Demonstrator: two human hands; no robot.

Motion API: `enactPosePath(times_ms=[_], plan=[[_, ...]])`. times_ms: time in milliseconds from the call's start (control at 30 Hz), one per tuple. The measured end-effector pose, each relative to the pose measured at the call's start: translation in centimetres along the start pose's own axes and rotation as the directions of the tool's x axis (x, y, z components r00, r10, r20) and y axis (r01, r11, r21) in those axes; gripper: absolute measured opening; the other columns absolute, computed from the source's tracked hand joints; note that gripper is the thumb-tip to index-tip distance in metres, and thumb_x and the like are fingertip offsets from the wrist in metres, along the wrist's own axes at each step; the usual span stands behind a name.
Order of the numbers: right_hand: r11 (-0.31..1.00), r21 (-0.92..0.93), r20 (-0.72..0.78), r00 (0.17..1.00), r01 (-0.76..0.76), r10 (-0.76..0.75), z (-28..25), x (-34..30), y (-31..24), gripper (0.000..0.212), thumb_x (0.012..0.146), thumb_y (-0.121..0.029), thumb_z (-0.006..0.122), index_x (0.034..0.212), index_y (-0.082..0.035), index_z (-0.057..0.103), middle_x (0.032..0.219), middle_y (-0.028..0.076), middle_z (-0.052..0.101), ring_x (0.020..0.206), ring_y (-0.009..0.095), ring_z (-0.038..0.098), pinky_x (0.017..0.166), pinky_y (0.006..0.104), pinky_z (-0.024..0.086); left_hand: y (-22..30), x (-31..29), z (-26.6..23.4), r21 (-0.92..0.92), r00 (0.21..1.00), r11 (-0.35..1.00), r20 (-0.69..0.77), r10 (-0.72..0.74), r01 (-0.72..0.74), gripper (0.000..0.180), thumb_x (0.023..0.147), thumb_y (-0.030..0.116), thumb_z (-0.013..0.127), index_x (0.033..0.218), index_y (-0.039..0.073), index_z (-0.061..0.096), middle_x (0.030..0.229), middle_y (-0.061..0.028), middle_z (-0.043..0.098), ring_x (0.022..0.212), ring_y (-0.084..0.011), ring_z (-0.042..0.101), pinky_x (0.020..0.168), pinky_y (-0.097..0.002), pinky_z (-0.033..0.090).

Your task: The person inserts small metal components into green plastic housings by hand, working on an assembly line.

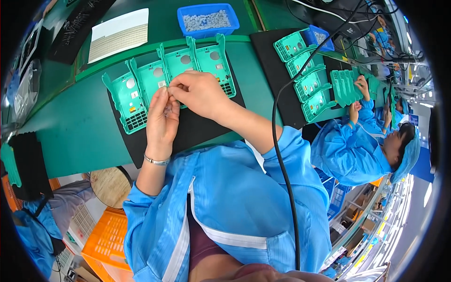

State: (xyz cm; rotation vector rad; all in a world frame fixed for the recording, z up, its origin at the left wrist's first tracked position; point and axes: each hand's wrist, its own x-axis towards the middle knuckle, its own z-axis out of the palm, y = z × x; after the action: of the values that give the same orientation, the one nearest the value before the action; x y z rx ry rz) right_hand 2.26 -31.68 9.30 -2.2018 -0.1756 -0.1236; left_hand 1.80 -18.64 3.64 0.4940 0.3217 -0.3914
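Observation:
My left hand [162,117] and my right hand [199,93] meet fingertip to fingertip over a row of green plastic housings [123,97]. Both are closed in a pinch, and whatever lies between the fingers is too small to name. Something pale and small shows within the curled fingers of my left hand, but its kind is unclear. The housings lie side by side on a black mat [192,129], each with a round mark, a grid of slots and upright side arms. My hands and right forearm hide the lower parts of the middle ones.
Beyond the housings stands a blue bin [208,33] of small whitish pieces, near a printed sheet [120,35]. A black cable [276,127] hangs down across my right side. At right, a co-worker [359,150] handles green parts beside more housings [307,84]. An orange crate [105,237] sits lower left.

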Motion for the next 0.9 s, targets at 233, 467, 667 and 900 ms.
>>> enactPosePath(times_ms=[233, 467, 667, 900], plan=[[0.979, 0.007, 0.006, 0.979, -0.202, 0.202, -0.1, 0.8, 2.6, 0.017, 0.074, -0.018, 0.062, 0.08, -0.003, 0.065, 0.068, 0.009, 0.063, 0.06, 0.015, 0.059, 0.058, 0.027, 0.047, 1.1, -0.1, -0.6, 0.105, 0.999, 0.994, 0.038, 0.018, -0.022, 0.033, 0.089, 0.015, 0.05, 0.118, 0.0, 0.047, 0.1, -0.0075, 0.058, 0.09, -0.0125, 0.055, 0.079, -0.0231, 0.047], [0.963, -0.162, -0.06, 0.976, -0.216, 0.208, -1.8, 1.4, 6.5, 0.019, 0.076, -0.023, 0.06, 0.082, -0.006, 0.065, 0.07, 0.008, 0.063, 0.062, 0.016, 0.06, 0.06, 0.0287, 0.047, 3.1, -1.1, -2.4, 0.149, 0.994, 0.983, 0.052, 0.101, -0.108, 0.032, 0.089, 0.013, 0.05, 0.117, -0.002, 0.046, 0.097, -0.0107, 0.059, 0.084, -0.0132, 0.058, 0.074, -0.0227, 0.05], [0.923, -0.146, 0.082, 0.926, -0.355, 0.369, -1.8, 1.8, 3.7, 0.018, 0.075, -0.02, 0.063, 0.082, -0.003, 0.065, 0.067, 0.004, 0.061, 0.062, 0.012, 0.056, 0.058, 0.0267, 0.045, 3.4, -1.1, -1.8, 0.121, 0.998, 0.99, 0.012, 0.068, -0.069, 0.026, 0.088, 0.016, 0.052, 0.108, -0.002, 0.051, 0.088, -0.0079, 0.061, 0.076, -0.0112, 0.059, 0.067, -0.0214, 0.05], [0.933, -0.284, 0.13, 0.955, -0.222, 0.267, 1.5, 4.4, 4.7, 0.022, 0.073, -0.024, 0.057, 0.08, -0.004, 0.064, 0.072, 0.01, 0.063, 0.064, 0.021, 0.061, 0.061, 0.0309, 0.047, 4.1, -2.0, -1.9, 0.188, 0.993, 0.976, -0.009, 0.116, -0.113, 0.025, 0.089, 0.012, 0.048, 0.11, -0.002, 0.049, 0.097, -0.0132, 0.059, 0.084, -0.0164, 0.059, 0.075, -0.0258, 0.05]])
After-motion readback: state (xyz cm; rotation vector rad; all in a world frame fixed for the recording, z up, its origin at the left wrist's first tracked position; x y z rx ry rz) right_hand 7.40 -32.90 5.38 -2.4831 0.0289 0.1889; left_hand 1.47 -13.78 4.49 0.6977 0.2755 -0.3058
